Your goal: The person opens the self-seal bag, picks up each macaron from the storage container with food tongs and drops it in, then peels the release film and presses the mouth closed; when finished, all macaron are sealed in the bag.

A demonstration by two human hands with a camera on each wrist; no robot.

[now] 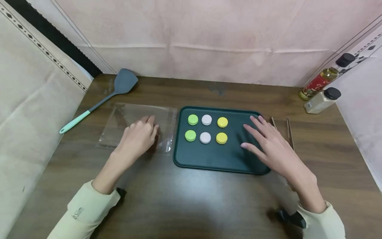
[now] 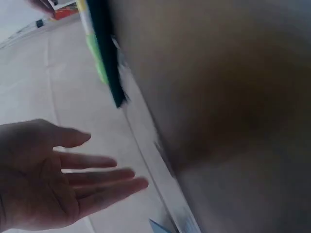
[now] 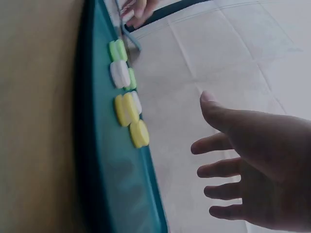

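Head view:
1. Done: six macarons (image 1: 205,137) in two rows of three on tray (image 1: 206,156). Remaining work: can't judge.
2. Tray on table (image 1: 191,202), long axis left-right, right end slightly nearer. Macarons flat, round, no pointing end.
3. Right hand (image 1: 270,145) over tray, left hand (image 1: 138,134) at clear bag (image 1: 128,114); fingers extended, holding nothing.
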